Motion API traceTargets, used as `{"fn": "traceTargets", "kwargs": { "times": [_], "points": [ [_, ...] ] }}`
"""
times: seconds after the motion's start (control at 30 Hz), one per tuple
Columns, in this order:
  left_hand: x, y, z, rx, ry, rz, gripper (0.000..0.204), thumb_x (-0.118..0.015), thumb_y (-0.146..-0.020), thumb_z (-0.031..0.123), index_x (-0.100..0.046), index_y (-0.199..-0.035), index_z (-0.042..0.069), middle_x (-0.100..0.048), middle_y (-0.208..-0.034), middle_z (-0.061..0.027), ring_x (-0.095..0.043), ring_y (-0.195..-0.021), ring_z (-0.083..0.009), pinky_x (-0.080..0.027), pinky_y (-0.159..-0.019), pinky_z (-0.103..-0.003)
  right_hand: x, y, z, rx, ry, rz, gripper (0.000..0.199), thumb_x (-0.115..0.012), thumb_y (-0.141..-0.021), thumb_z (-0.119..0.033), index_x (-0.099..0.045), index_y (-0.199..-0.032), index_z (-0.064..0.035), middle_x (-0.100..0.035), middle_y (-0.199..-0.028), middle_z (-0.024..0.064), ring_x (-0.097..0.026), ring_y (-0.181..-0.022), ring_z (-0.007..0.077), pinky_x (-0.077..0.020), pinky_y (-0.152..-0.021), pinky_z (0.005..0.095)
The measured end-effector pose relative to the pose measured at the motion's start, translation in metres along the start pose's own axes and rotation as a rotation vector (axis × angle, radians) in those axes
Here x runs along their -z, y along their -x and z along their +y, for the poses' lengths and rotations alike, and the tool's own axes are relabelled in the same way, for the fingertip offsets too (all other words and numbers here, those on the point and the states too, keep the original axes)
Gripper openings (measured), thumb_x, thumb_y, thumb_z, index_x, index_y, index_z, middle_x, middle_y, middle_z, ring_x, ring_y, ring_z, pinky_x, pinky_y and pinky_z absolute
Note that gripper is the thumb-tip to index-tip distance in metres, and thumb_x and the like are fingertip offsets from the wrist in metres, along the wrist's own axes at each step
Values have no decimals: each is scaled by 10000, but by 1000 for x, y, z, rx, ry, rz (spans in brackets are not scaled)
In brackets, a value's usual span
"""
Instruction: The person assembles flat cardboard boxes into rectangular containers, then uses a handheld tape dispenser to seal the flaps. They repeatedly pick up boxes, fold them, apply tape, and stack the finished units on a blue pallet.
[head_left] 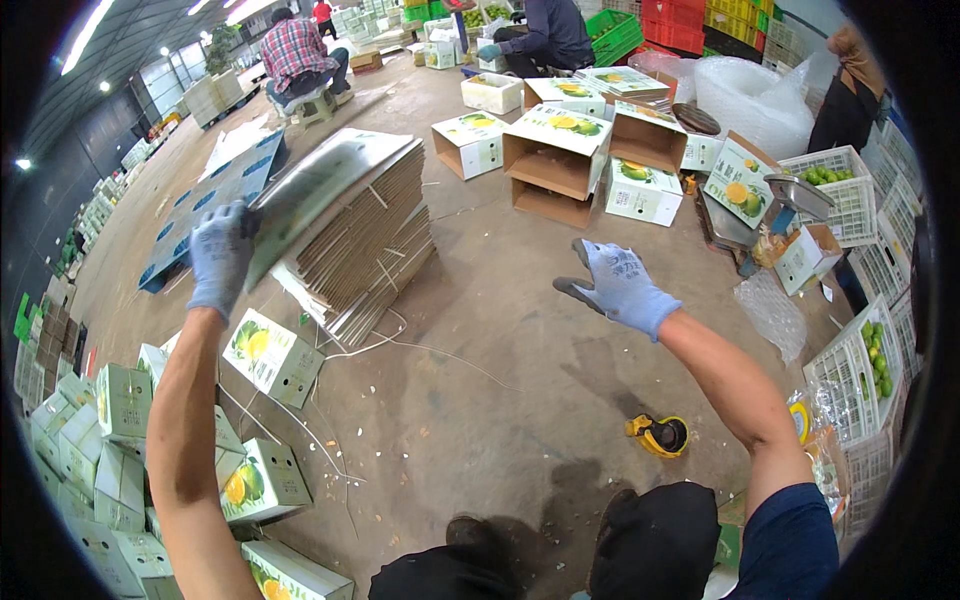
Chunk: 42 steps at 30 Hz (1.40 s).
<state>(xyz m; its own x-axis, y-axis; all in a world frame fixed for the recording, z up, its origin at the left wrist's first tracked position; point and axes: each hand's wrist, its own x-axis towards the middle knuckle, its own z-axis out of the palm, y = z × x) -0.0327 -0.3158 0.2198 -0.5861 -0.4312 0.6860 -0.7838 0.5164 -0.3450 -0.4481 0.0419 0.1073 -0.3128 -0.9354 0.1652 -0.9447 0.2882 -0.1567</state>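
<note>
Presently on record: left hand (218,255), gloved, fingers clamped on the near corner of a flat box blank (325,185), lifted at a tilt off the top of the stack of flat blanks (370,240) standing on the concrete floor (480,380). Right hand (620,285), gloved, held in mid-air to the right of the stack, fingers spread apart and holding nothing.

Finished stock: folded fruit-printed boxes (125,440) piled at lower left, one more (272,358) lying just beside the stack.

Outstanding: the stack is thick, so by appearance most blanks remain unfolded; the lifted blank is itself flat.

Sundry: yellow tape dispenser (658,435) on the floor near the person's knees; open cartons (555,160) beyond; white crates of green fruit (865,365) at right; other people seated at the far end.
</note>
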Motion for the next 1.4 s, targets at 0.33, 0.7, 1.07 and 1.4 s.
{"fn": "traceTargets", "kwargs": {
  "times": [0.33,0.7,1.07,1.4],
  "points": [
    [228,15,56,20,393,179,123,-726,-977,147,-721,-1046,45,-716,-883,-168,-700,-781,-333,-525,-667,-405,89,56,-31,-51,-791,388,908,-736,-958,-511,-354,-1587,20,-531,-1493,242,-579,-1350,332,-507,-1067,454],
    [173,240,256,-416,1000,-756,304,-659,-988,325,-655,-1130,57,-697,-961,-180,-698,-909,-384,-564,-779,-468,-62,137,-48,-639,-1356,207,908,-767,-938,-488,-298,-1601,-81,-437,-1557,139,-509,-1325,297,-538,-952,457],
    [113,213,247,-181,667,-862,442,-609,-1006,517,-738,-1149,119,-762,-992,-155,-746,-929,-347,-589,-791,-446,-124,145,-17,-474,-1280,423,786,-852,-893,-371,-429,-1468,-42,-601,-1310,90,-626,-1044,194,-555,-760,401],
    [93,216,266,-269,553,-978,257,-727,-877,377,-809,-959,148,-781,-968,-157,-766,-944,-343,-607,-770,-499,-56,104,-33,-101,217,-41,621,-785,-749,-249,-601,-1245,75,-683,-1203,327,-732,-892,450,-598,-794,527]
  ]
}}
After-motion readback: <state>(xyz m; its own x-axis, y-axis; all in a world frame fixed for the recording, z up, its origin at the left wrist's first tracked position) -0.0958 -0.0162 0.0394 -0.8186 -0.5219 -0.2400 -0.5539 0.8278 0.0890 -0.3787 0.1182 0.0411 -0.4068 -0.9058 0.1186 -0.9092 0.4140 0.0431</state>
